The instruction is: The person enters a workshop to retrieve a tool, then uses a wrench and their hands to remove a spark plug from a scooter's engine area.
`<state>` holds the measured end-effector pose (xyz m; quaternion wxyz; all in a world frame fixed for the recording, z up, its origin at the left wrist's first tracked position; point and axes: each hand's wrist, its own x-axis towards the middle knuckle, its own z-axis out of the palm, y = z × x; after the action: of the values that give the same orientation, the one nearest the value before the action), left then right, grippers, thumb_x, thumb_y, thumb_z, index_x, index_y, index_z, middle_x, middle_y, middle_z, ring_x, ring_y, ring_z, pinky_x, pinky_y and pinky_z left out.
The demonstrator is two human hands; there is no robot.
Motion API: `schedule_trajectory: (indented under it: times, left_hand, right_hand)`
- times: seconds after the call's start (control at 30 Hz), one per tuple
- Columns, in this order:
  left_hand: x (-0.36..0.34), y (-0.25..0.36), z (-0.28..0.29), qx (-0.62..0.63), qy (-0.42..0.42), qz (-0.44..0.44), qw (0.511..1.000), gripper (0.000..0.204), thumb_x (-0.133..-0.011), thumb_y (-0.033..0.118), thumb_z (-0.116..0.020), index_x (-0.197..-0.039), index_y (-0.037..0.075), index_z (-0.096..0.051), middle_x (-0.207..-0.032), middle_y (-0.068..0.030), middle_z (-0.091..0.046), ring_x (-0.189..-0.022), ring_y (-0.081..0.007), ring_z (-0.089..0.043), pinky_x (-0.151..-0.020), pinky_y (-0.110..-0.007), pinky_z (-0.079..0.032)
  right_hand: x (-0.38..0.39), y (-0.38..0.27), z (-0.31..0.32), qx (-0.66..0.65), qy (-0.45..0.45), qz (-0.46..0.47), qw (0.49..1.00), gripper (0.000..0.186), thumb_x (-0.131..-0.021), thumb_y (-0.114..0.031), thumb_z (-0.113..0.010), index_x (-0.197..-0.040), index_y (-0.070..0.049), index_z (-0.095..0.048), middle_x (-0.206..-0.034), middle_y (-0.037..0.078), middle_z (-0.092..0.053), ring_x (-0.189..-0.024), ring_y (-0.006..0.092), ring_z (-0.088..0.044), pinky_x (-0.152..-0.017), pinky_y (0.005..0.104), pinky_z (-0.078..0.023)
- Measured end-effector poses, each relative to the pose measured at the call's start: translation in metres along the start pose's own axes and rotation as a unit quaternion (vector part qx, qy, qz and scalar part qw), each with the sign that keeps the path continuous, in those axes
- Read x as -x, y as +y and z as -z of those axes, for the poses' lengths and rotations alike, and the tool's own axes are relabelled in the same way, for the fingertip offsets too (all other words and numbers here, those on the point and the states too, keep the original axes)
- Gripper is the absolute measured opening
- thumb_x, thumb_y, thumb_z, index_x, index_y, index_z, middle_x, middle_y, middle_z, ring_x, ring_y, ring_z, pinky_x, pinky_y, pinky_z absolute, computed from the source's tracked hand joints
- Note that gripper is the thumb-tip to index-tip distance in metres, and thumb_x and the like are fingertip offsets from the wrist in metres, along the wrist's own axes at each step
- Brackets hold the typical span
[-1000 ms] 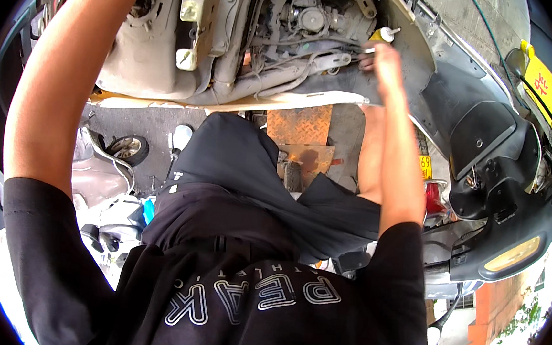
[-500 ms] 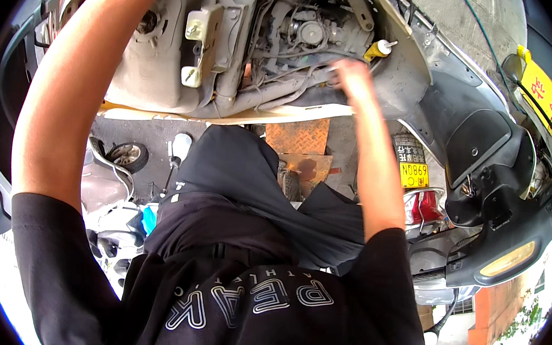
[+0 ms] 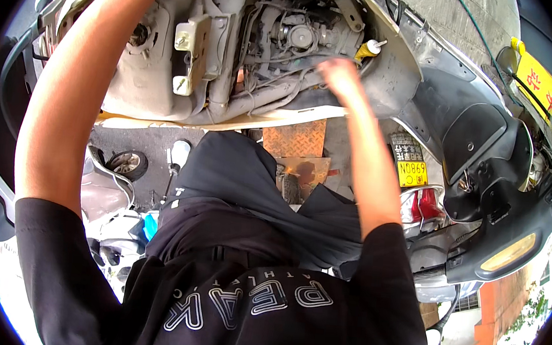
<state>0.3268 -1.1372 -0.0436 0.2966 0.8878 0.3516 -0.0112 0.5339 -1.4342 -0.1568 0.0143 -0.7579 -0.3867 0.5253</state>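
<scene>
The right hand (image 3: 339,75) is occupying the area below and to the right of the engine (image 3: 301,37), which is sitting inside the opened vehicle body (image 3: 146,88). Its fingertips are blurring into dark parts, so any grip cannot be determined. A yellow bottle (image 3: 367,50) is lying tilted just beyond it. The left hand is remaining undeterminable, out of view.

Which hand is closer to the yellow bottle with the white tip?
Right. The right hand is just below and left of the yellow bottle. The left forearm leaves the picture's top farther left; the left hand is unseen.
</scene>
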Motion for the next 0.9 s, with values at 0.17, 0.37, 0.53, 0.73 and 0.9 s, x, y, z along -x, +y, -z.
schedule_trajectory:
  times: [0.17, 0.37, 0.53, 0.73, 0.9]
  left_hand:
    - [-0.008, 0.003, -0.004, 0.034, -0.015, -0.041, 0.998, 0.036, -0.079, 0.036, -0.054, -0.093, 0.004, -0.062, -0.091, -0.0201, -0.058, -0.089, -0.0358, -0.055, -0.079, -0.042, -0.044]
    - [-0.006, -0.004, -0.010, 0.030, -0.022, -0.041, 0.998, 0.034, -0.077, 0.034, -0.056, -0.092, 0.004, -0.062, -0.092, -0.0182, -0.057, -0.088, -0.0351, -0.055, -0.078, -0.042, -0.044]
    - [0.004, -0.003, -0.007, 0.011, -0.009, -0.042, 0.999, 0.030, -0.079, 0.032, -0.053, -0.090, 0.005, -0.062, -0.090, -0.0174, -0.057, -0.088, -0.0335, -0.054, -0.079, -0.041, -0.043]
    - [-0.016, 0.013, -0.014, 0.003, 0.026, -0.071, 0.997, 0.023, -0.082, 0.025, -0.051, -0.087, 0.004, -0.058, -0.093, -0.0138, -0.058, -0.084, -0.0316, -0.056, -0.075, -0.041, -0.045]
    - [-0.014, -0.022, -0.012, -0.172, 0.022, -0.352, 0.920, 0.021, -0.080, 0.022, -0.052, -0.090, 0.004, -0.057, -0.092, -0.0137, -0.058, -0.083, -0.0320, -0.056, -0.072, -0.042, -0.046]
  right_hand:
    - [-0.021, 0.043, 0.093, -0.281, 0.018, -0.150, 0.948, 0.032, -0.089, -0.021, -0.040, -0.091, 0.004, -0.060, -0.062, 0.003, -0.053, -0.047, 0.0117, -0.046, -0.044, 0.0264, -0.041]
    - [0.027, -0.048, -0.076, 0.181, -0.027, 0.013, 0.983, 0.035, -0.080, -0.032, -0.057, -0.095, 0.000, -0.062, -0.103, 0.021, -0.061, -0.100, 0.0339, -0.057, -0.087, 0.0425, -0.045]
    - [-0.008, 0.007, 0.013, -0.164, -0.087, -0.040, 0.982, 0.029, -0.085, -0.026, -0.052, -0.095, -0.002, -0.063, -0.079, 0.010, -0.063, -0.068, 0.0183, -0.060, -0.060, 0.0308, -0.049]
    - [-0.028, 0.068, 0.071, 0.064, -0.028, 0.073, 0.995, 0.028, -0.084, -0.024, -0.046, -0.091, -0.004, -0.064, -0.075, 0.017, -0.062, -0.073, 0.0294, -0.061, -0.066, 0.0380, -0.049]
    - [0.018, -0.001, -0.038, 0.010, 0.117, -0.024, 0.993, 0.031, -0.075, -0.028, -0.052, -0.087, -0.001, -0.063, -0.088, 0.025, -0.061, -0.091, 0.0421, -0.057, -0.082, 0.0470, -0.044]
